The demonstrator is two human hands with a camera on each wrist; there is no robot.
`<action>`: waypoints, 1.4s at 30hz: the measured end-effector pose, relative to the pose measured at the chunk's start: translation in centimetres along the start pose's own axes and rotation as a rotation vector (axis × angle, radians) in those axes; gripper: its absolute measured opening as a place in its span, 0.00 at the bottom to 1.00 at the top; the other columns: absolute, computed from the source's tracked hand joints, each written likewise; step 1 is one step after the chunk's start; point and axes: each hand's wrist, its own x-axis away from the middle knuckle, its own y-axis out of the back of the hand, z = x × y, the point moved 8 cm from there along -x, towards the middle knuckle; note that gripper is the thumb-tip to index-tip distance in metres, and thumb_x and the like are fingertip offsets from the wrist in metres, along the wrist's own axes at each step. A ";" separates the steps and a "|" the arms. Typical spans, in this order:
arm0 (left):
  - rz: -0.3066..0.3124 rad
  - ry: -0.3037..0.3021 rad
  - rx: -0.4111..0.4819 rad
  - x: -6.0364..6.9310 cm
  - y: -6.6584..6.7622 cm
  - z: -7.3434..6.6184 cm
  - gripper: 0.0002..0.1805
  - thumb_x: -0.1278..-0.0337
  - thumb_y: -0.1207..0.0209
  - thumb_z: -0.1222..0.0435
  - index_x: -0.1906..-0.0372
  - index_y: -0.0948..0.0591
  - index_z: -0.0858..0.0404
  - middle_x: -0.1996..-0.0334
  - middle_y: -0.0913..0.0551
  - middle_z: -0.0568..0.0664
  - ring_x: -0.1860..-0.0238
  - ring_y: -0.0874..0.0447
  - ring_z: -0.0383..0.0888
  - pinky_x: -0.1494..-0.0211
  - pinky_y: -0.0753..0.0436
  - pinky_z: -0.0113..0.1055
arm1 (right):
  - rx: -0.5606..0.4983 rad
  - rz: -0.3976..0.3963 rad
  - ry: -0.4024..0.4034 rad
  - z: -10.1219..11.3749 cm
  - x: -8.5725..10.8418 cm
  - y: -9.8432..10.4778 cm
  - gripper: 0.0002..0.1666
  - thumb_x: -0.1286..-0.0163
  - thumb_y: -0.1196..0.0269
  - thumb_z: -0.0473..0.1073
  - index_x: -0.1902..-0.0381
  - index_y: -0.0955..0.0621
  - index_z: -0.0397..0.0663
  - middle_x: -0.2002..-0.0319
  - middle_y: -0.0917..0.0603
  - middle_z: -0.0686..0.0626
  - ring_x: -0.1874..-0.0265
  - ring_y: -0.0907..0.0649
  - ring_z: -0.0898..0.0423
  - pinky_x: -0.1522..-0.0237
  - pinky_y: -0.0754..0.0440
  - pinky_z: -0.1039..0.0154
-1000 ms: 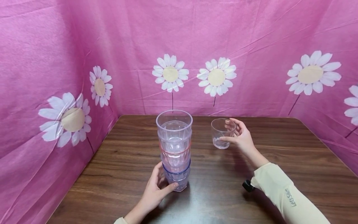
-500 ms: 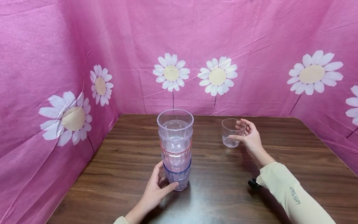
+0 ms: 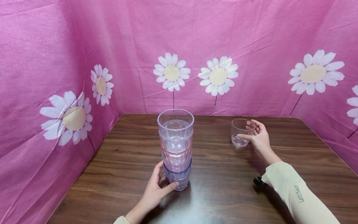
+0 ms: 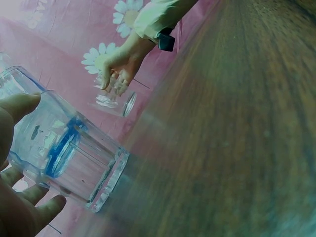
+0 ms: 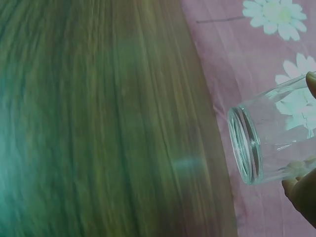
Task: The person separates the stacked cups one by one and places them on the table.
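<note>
A tall upright stack of nested clear plastic cups (image 3: pixel 176 146) stands on the table, with a red rim and a blue rim among its rings. My left hand (image 3: pixel 153 189) holds the bottom of this stack from the left, thumb across the front and fingers behind. In the left wrist view the blue-rimmed cup (image 4: pixel 59 148) lies between that thumb and the fingers. To the right, my right hand (image 3: pixel 259 138) grips a single clear glass (image 3: pixel 240 137) by its side, upright. The glass looks raised off the table. Its thick round base (image 5: pixel 244 145) shows in the right wrist view.
The brown wood-grain table (image 3: pixel 117 165) ends at a back edge behind the cups. A pink cloth (image 3: pixel 134 37) with white daisies hangs behind it and at both sides. A black wrist camera (image 3: pixel 260 182) sits under the right sleeve.
My right hand has moved to the right with the clear glass, away from the stack. My left hand has stayed at the stack's bottom. The head view has shifted very slightly.
</note>
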 end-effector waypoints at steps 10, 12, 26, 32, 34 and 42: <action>0.003 -0.017 -0.010 -0.2 -0.1 -0.1 0.41 0.51 0.29 0.74 0.31 0.36 0.67 0.40 0.23 0.63 0.43 0.21 0.44 0.41 0.21 0.38 | -0.085 -0.135 -0.010 -0.1 -0.9 3.5 0.46 0.57 0.35 0.09 0.47 0.31 0.53 0.56 0.21 0.58 0.57 0.23 0.64 0.58 0.20 0.79; 0.004 -0.020 -0.009 -0.2 0.0 -0.1 0.41 0.51 0.30 0.75 0.31 0.36 0.68 0.41 0.23 0.63 0.43 0.21 0.44 0.41 0.21 0.38 | -0.114 -0.165 -0.011 -0.2 -1.0 4.1 0.47 0.58 0.35 0.08 0.47 0.31 0.51 0.57 0.21 0.58 0.57 0.24 0.63 0.61 0.20 0.79; 0.013 -0.029 -0.007 -0.2 -0.1 -0.1 0.41 0.50 0.30 0.75 0.31 0.36 0.68 0.40 0.23 0.63 0.43 0.22 0.44 0.41 0.21 0.39 | -0.113 -0.310 -0.045 -0.7 -1.9 8.0 0.49 0.60 0.36 0.07 0.46 0.32 0.51 0.55 0.24 0.55 0.58 0.26 0.62 0.65 0.19 0.79; 0.016 -0.021 -0.004 -0.1 -0.1 -0.1 0.41 0.50 0.30 0.74 0.31 0.37 0.68 0.41 0.23 0.63 0.43 0.22 0.44 0.41 0.21 0.38 | -0.094 -0.377 -0.080 -1.1 -2.1 9.6 0.50 0.60 0.36 0.07 0.45 0.32 0.53 0.52 0.26 0.56 0.55 0.28 0.64 0.62 0.21 0.81; 0.014 -0.021 -0.006 -0.1 -0.1 -0.1 0.41 0.50 0.30 0.74 0.31 0.37 0.68 0.41 0.23 0.63 0.43 0.22 0.44 0.40 0.21 0.38 | -0.099 -0.391 -0.091 -1.4 -2.1 9.9 0.50 0.60 0.36 0.07 0.46 0.32 0.54 0.52 0.26 0.55 0.55 0.28 0.64 0.61 0.21 0.81; 0.013 -0.038 -0.014 -0.1 0.0 -0.2 0.41 0.50 0.30 0.74 0.31 0.36 0.68 0.41 0.23 0.63 0.43 0.22 0.43 0.41 0.21 0.38 | -0.092 -0.399 -0.088 -1.5 -2.0 10.5 0.50 0.61 0.33 0.08 0.46 0.32 0.54 0.51 0.27 0.55 0.55 0.28 0.64 0.61 0.21 0.81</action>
